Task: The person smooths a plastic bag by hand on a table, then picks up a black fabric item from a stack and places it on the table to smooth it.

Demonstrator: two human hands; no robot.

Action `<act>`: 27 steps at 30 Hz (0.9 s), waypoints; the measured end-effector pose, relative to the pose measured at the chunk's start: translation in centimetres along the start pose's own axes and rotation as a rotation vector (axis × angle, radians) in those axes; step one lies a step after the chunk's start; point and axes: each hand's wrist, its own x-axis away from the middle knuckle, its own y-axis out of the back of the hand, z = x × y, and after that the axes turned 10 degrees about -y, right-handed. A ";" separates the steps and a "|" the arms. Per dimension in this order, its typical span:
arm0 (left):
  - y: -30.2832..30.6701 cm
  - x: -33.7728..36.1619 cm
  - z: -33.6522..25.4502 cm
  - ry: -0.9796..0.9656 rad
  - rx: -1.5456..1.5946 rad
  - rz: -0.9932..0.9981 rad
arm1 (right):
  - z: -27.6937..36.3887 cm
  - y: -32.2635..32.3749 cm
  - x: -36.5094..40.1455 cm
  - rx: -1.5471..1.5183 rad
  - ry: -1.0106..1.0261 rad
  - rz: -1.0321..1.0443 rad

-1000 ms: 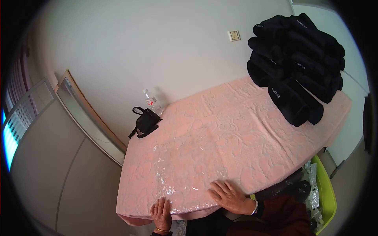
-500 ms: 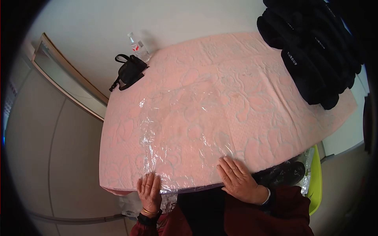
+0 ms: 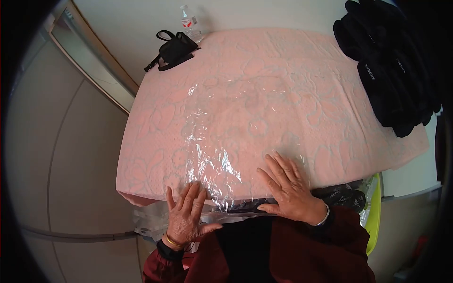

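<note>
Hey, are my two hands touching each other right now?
Apart: the head view plainly shows clear plastic between the left hand and right hand.

A plain, pale wall runs behind the table, which is draped in pink with a floral pattern in paler outlines. On the left stands a tall framed mirror, beside grey panels with thin dark seams; a dark rail crosses low down. Past the table's right end is a white panel, near a lime-green bin. The light is soft.
</note>
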 end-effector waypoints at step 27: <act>-1.8 -4.3 5.3 0.007 0.016 0.049 | -4.0 0.8 2.4 0.152 -0.155 0.123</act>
